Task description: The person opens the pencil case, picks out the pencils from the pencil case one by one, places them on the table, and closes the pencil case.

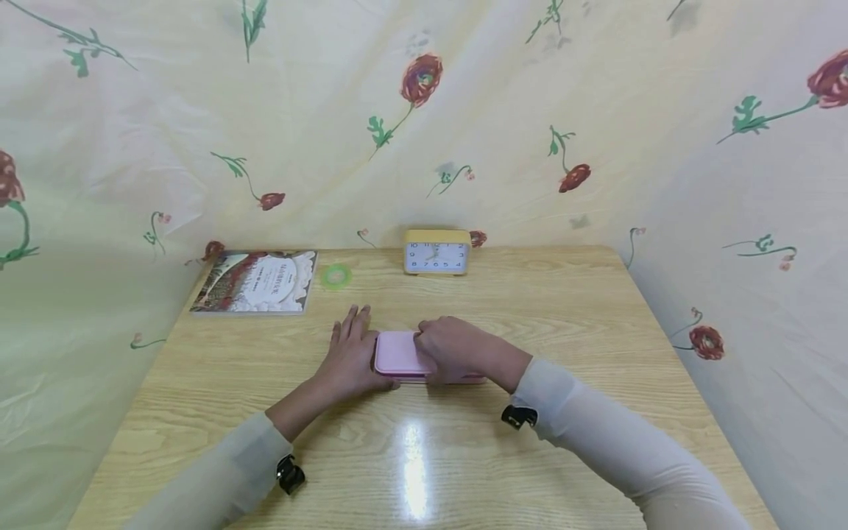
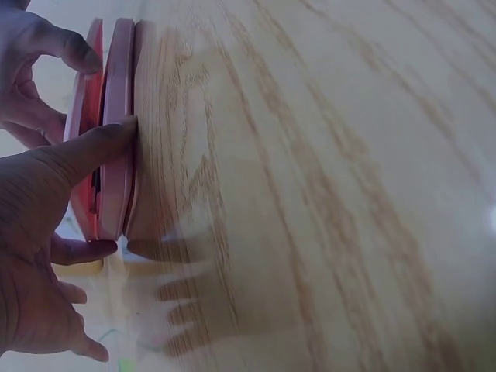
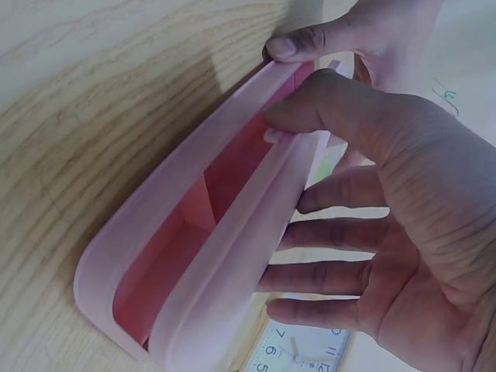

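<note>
A pink pencil case (image 1: pixel 397 352) lies on the table, with its lid (image 3: pixel 225 271) lifted a little along the near side. Through the gap in the right wrist view, a divider (image 3: pixel 199 203) and a pink inside show. My left hand (image 1: pixel 347 361) holds the left end of the lower part (image 2: pixel 118 178), the thumb on its near side and a finger at its end. Across the lid lies my right hand (image 1: pixel 457 347), gripping it with the thumb at the near edge and the fingers over the top. That hand hides the case's right part in the head view.
Behind the case stands a yellow clock (image 1: pixel 437 252) by the flowered curtain (image 1: pixel 318 132). At the back left lie a booklet (image 1: pixel 255 283) and a green ring-shaped roll (image 1: pixel 336 276). Wooden tabletop (image 1: pixel 563 294) extends around the hands.
</note>
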The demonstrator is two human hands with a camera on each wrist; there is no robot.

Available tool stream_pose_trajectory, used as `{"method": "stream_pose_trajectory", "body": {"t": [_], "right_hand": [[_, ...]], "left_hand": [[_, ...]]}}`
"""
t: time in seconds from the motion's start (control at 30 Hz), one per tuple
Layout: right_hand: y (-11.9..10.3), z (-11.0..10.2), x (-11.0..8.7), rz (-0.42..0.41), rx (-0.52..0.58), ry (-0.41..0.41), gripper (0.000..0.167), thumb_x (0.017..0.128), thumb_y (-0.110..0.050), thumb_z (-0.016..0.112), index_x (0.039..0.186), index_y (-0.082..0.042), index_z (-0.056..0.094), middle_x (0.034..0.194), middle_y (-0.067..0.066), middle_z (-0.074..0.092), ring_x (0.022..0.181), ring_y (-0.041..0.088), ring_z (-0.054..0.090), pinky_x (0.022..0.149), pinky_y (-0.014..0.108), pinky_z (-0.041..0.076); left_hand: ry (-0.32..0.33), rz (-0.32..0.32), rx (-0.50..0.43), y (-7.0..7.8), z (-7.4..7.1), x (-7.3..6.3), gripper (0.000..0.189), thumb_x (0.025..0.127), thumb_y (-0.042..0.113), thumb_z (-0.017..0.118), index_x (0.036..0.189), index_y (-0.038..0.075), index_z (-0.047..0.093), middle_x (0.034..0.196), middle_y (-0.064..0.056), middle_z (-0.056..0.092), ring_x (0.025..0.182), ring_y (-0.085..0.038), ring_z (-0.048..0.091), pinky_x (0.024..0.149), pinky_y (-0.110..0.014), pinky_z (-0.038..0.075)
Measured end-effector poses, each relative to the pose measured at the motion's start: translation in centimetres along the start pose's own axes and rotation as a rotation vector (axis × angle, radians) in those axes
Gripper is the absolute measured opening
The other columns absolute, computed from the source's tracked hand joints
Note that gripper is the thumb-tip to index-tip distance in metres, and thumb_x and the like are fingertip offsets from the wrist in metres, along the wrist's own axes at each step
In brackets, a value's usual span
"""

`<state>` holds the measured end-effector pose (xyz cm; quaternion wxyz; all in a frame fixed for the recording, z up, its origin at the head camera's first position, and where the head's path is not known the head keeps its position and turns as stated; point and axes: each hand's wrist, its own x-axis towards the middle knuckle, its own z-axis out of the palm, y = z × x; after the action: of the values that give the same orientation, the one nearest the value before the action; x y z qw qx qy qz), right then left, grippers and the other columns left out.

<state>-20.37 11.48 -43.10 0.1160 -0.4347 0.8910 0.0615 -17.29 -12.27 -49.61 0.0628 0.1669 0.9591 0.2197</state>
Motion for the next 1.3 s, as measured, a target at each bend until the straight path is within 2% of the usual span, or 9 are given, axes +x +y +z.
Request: {"method": "stream_pose_trajectory", "body": {"t": [0.2, 0.33, 0.47, 0.67, 0.73, 0.83, 0.9, 1.13, 1.3], "right_hand": [[0.8, -0.3, -0.5, -0.015, 0.079, -0.028, 0.062, 0.091, -0.047, 0.089, 0.136, -0.006, 0.074, 0.116, 0.007, 0.076, 0.090, 0.016, 0.069, 0.089, 0.037, 0.064], [1.5, -0.4, -0.7, -0.038, 0.141, -0.050, 0.048, 0.098, -0.042, 0.082, 0.132, -0.009, 0.072, 0.129, 0.012, 0.078, 0.102, 0.022, 0.076, 0.099, 0.043, 0.065], [2.3, -0.4, -0.8, -0.076, 0.253, -0.058, 0.033, 0.104, -0.032, 0.075, 0.127, -0.009, 0.071, 0.133, 0.015, 0.077, 0.105, 0.029, 0.077, 0.100, 0.047, 0.065], [3.3, -0.6, -1.2, -0.062, 0.461, -0.068, 0.052, 0.109, -0.016, 0.066, 0.157, 0.002, 0.058, 0.163, 0.025, 0.057, 0.144, 0.037, 0.065, 0.124, 0.052, 0.052], [3.6, -0.8, -1.2, -0.050, 0.511, -0.068, 0.050, 0.111, -0.012, 0.061, 0.159, 0.001, 0.056, 0.159, 0.022, 0.062, 0.136, 0.030, 0.069, 0.122, 0.048, 0.055], [4.0, -1.1, -1.1, -0.028, 0.554, -0.057, 0.048, 0.111, -0.005, 0.051, 0.159, -0.001, 0.058, 0.144, 0.018, 0.073, 0.112, 0.022, 0.071, 0.107, 0.044, 0.061], [4.3, -1.3, -1.0, 0.000, 0.575, -0.052, 0.051, 0.109, -0.001, 0.045, 0.158, -0.002, 0.059, 0.137, 0.016, 0.076, 0.108, 0.019, 0.069, 0.106, 0.043, 0.061], [5.5, -1.3, -0.2, 0.067, 0.631, -0.003, 0.050, 0.108, -0.001, 0.042, 0.153, 0.000, 0.064, 0.146, 0.020, 0.072, 0.135, 0.030, 0.069, 0.122, 0.053, 0.054], [6.2, -1.3, 0.4, 0.096, 0.653, 0.058, 0.042, 0.114, -0.011, 0.045, 0.148, 0.002, 0.068, 0.139, 0.020, 0.076, 0.119, 0.028, 0.073, 0.115, 0.053, 0.058]], "left_hand": [[-0.005, -0.012, -0.080, 0.0, 0.1, 0.1, 0.098, 0.071, 0.049, 0.104, 0.144, -0.004, 0.065, 0.182, -0.029, 0.016, 0.172, -0.052, 0.003, 0.136, -0.075, 0.012], [-0.009, -0.015, -0.138, 0.0, 0.1, 0.2, 0.098, 0.068, 0.044, 0.106, 0.145, -0.002, 0.065, 0.183, -0.027, 0.015, 0.171, -0.054, 0.000, 0.135, -0.077, 0.011], [-0.011, -0.020, -0.152, -0.1, 0.4, 0.2, 0.096, 0.067, 0.041, 0.107, 0.143, 0.000, 0.066, 0.183, -0.025, 0.016, 0.171, -0.054, -0.002, 0.135, -0.078, 0.010], [0.001, -0.008, -0.167, -0.2, 0.5, 0.1, 0.096, 0.066, 0.039, 0.108, 0.143, 0.000, 0.066, 0.182, -0.024, 0.019, 0.171, -0.055, 0.000, 0.135, -0.078, 0.010], [0.003, -0.008, -0.172, -0.2, 0.4, 0.1, 0.097, 0.066, 0.040, 0.108, 0.144, -0.002, 0.065, 0.182, -0.023, 0.019, 0.171, -0.054, 0.000, 0.135, -0.077, 0.010], [-0.009, -0.021, -0.169, -0.2, 0.3, 0.1, 0.098, 0.069, 0.041, 0.107, 0.146, -0.002, 0.063, 0.183, -0.021, 0.018, 0.172, -0.051, -0.002, 0.137, -0.075, 0.010], [-0.012, -0.023, -0.163, -0.1, 0.3, 0.1, 0.097, 0.070, 0.041, 0.106, 0.146, -0.001, 0.063, 0.182, -0.021, 0.019, 0.172, -0.051, -0.002, 0.137, -0.075, 0.011], [-0.013, -0.021, -0.151, -0.1, 0.3, 0.2, 0.096, 0.069, 0.043, 0.106, 0.143, -0.002, 0.064, 0.181, -0.024, 0.022, 0.171, -0.053, 0.000, 0.136, -0.076, 0.013], [-0.006, -0.021, -0.167, 0.0, 0.1, 0.1, 0.096, 0.069, 0.041, 0.107, 0.144, -0.001, 0.064, 0.179, -0.025, 0.023, 0.171, -0.054, 0.001, 0.136, -0.077, 0.012]]}}
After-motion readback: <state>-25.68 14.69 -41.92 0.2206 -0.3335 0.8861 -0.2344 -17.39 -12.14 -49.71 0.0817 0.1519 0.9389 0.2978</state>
